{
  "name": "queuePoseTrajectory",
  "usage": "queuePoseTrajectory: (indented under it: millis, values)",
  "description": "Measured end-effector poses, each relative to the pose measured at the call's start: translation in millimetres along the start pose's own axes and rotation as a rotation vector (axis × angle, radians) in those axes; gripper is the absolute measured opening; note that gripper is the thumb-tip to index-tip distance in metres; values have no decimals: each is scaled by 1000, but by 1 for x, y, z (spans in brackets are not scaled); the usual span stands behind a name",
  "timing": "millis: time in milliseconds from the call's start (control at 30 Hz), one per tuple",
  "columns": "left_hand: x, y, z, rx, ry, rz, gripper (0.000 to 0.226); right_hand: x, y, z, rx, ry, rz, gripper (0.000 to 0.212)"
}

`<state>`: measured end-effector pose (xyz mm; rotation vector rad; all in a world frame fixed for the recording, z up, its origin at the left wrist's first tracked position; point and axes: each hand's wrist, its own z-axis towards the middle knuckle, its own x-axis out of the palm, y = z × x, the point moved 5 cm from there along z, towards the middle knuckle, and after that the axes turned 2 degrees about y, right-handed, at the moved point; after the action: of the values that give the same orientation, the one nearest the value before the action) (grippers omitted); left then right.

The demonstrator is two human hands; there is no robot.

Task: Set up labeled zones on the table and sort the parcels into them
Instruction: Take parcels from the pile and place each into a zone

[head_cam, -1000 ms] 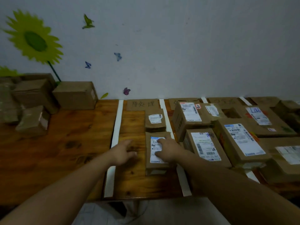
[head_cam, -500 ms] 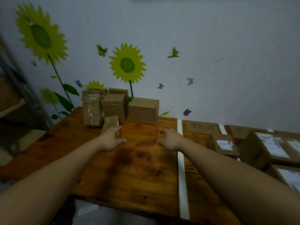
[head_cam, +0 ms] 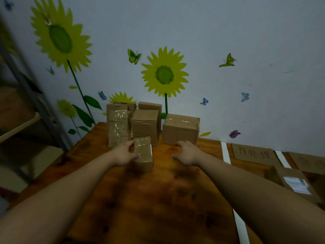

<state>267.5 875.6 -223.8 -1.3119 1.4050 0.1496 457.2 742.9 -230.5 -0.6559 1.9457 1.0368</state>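
A small brown parcel (head_cam: 143,154) wrapped in clear tape lies on the wooden table (head_cam: 149,208) in front of a pile of unsorted cardboard boxes. My left hand (head_cam: 124,153) grips its left side, thumb near the front and fingers at the far corner. My right hand (head_cam: 188,152) hovers over the table to the parcel's right with fingers loosely curled and holding nothing. It is just in front of a larger box (head_cam: 181,131). A handwritten cardboard zone label (head_cam: 253,154) lies between white tape strips (head_cam: 226,152) at the right.
Taller taped boxes (head_cam: 119,127) and a plain box (head_cam: 145,125) stand against the wall with sunflower stickers. A sorted parcel with a white shipping label (head_cam: 295,184) lies at the right edge. A metal shelf (head_cam: 22,124) stands left of the table.
The view has swung left from the taped zones to the unsorted pile. Both hands left the labelled parcel in the zone and moved to the pile, where my left hand took hold of the small taped parcel.
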Motion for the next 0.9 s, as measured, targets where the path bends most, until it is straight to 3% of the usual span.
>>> queuePoseTrajectory:
  millis: [167, 533, 733, 900]
  values:
    - [-20, -22, 72, 7, -19, 50, 74, -22, -8, 72, 34, -29, 47, 65]
    - [19, -94, 204, 223, 133, 137, 66, -46, -72, 147, 202, -98, 72, 57]
    - [26, -120, 243, 364, -115, 458, 57, -44, -103, 171, 276, -172, 147, 75]
    - [56, -116, 267, 272, 115, 231, 71, -35, -118, 184, 292, -227, 266, 57]
